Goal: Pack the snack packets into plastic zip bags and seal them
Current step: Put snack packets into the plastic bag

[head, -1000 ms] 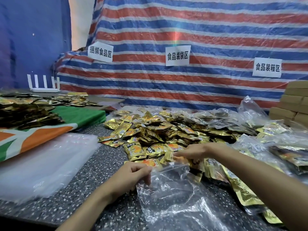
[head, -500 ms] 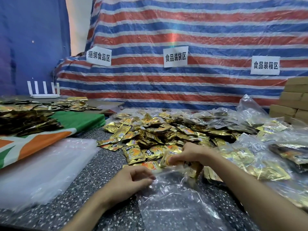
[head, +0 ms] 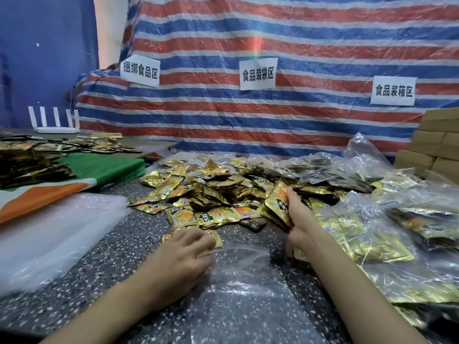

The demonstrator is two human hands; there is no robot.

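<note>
A clear, empty zip bag (head: 238, 289) lies flat on the speckled dark table (head: 104, 274) in front of me. My left hand (head: 181, 259) rests on the bag's left top corner, fingers curled over its edge. My right hand (head: 296, 219) grips a stack of gold snack packets (head: 278, 204) at the near edge of a large heap of loose gold packets (head: 213, 187). The stack stands tilted just beyond the bag's mouth.
Filled clear bags of packets (head: 367, 234) pile up on the right. A stack of empty clear bags (head: 49, 234) lies at left, beside a green-orange cloth (head: 74, 180) with more packets. Cardboard boxes (head: 437, 147) stand far right; a striped tarp with paper signs hangs behind.
My right hand left the bag's mouth, moved up and right into the heap, and now holds a stack of packets. My left hand stayed on the bag's corner.
</note>
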